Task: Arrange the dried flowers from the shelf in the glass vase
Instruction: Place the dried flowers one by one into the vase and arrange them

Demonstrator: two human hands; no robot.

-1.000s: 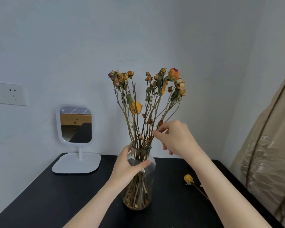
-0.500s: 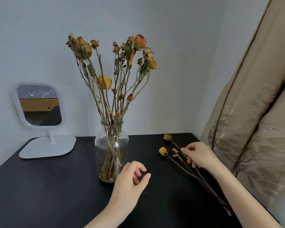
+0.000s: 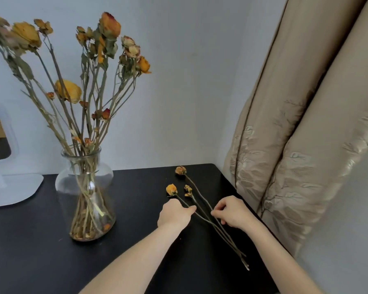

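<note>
One glass vase (image 3: pixel 106 179), three loose dried flowers (image 3: pixel 188 190), one mirror (image 3: pixel 9 187), one curtain (image 3: pixel 306 145), one left hand (image 3: pixel 174 215) and one right hand (image 3: pixel 234 213).

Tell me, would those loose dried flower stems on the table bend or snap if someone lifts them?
They are probably stiff but brittle: the loose stems lie thin and straight on the black table. They are likely very light, so a nudge should slide them. The dried heads look crumbly, so petals may shed.
</note>
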